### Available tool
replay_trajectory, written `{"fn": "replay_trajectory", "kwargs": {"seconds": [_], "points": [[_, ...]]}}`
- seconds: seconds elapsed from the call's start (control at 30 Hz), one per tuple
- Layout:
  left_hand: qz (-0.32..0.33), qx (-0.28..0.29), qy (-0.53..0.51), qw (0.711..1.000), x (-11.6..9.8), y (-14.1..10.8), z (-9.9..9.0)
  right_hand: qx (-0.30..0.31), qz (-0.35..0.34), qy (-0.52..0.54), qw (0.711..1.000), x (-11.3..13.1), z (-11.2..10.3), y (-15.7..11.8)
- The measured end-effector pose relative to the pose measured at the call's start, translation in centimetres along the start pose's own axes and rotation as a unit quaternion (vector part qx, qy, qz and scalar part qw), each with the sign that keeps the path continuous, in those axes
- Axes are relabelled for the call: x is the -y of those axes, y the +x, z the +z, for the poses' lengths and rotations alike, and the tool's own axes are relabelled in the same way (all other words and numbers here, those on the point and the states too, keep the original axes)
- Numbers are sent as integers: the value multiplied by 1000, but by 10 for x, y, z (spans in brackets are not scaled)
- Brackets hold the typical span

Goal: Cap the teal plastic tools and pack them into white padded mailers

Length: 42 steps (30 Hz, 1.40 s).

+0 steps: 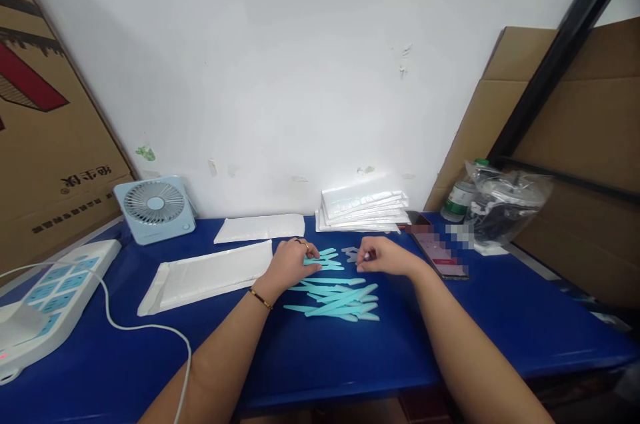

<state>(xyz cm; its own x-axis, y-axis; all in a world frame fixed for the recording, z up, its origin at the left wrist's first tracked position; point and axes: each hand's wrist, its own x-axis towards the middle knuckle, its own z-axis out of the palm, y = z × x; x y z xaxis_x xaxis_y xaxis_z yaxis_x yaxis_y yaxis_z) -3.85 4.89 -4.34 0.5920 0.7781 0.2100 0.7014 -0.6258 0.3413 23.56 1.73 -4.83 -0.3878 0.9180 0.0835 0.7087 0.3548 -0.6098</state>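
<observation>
On the blue table lies a loose pile of turquoise sticks (340,303) with pale ends, below both hands. My left hand (296,261) is closed around the left ends of several more turquoise sticks (331,260), just behind the pile. To their right, my right hand (377,256) is pinched at small translucent pieces (351,254); what its fingertips hold is too small to make out. White padded envelopes (210,275) lie left of my left hand, one nearer and one behind. A stack of white envelopes (363,207) rests against the wall.
A blue fan (157,207) and a white power strip (65,304) with a cable (145,327) stand left. Right are a phone (440,252), a bottle (457,202) and a plastic-wrapped item (503,207). Cardboard (580,144) borders the blue table (340,371).
</observation>
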Motion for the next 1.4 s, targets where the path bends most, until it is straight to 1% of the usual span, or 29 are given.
{"fn": "replay_trajectory", "kwargs": {"seconds": [0.07, 0.1, 0.2, 0.3, 0.4, 0.53, 0.6, 0.67, 0.7, 0.77, 0.83, 0.87, 0.9, 0.93, 1.0, 1.2, 1.3, 1.4], "points": [[29, 35, -10, 999, -5, -1, 4, 60, -14, -6, 998, 4, 4, 0], [40, 48, -8, 998, -6, -1, 6, 75, -17, -15, 997, 6, 7, 0], [60, 74, 2, 995, -9, -1, 11, 71, -19, -34, 997, 10, 14, 3], [49, 73, 12, 996, -7, 1, 12, 42, -25, -39, 998, 9, 16, 5], [12, 48, 19, 999, -1, 2, 7, -7, -25, -50, 998, 3, 13, 7], [-37, 12, 17, 999, 11, 3, 1, -109, 20, -57, 992, -9, 6, 9], [-42, -2, 15, 999, 13, 2, 0, -135, 34, -53, 989, -11, 3, 8], [-34, -18, 12, 999, 11, 0, 0, -121, 31, -35, 992, -8, 0, 5], [-25, -21, 6, 999, 9, -1, 1, -93, 23, -19, 995, -6, -2, 2], [-4, -6, -13, 1000, 3, -3, 1, -1, 5, 15, 1000, 1, -4, -3], [14, 20, -26, 999, -2, -4, 1, 104, -4, 36, 994, 5, -4, -6], [19, 31, -29, 999, -5, -4, 1, 142, -4, 39, 989, 7, -3, -7], [21, 37, -32, 999, -6, -5, 1, 167, -3, 40, 985, 8, -1, -7], [22, 40, -36, 998, -8, -5, 1, 178, 0, 40, 983, 8, 1, -6], [22, 40, -48, 998, -10, -6, 2, 175, 3, 37, 984, 8, 5, -4], [46, 40, -58, 996, -14, -11, 1, 130, 9, 42, 991, 8, 8, 0], [58, 55, -68, 994, -16, -13, 0, 84, 0, 54, 995, 11, 6, 0], [49, 55, -51, 996, -16, -11, 1, 43, -8, 67, 997, 11, 5, 1]]}}
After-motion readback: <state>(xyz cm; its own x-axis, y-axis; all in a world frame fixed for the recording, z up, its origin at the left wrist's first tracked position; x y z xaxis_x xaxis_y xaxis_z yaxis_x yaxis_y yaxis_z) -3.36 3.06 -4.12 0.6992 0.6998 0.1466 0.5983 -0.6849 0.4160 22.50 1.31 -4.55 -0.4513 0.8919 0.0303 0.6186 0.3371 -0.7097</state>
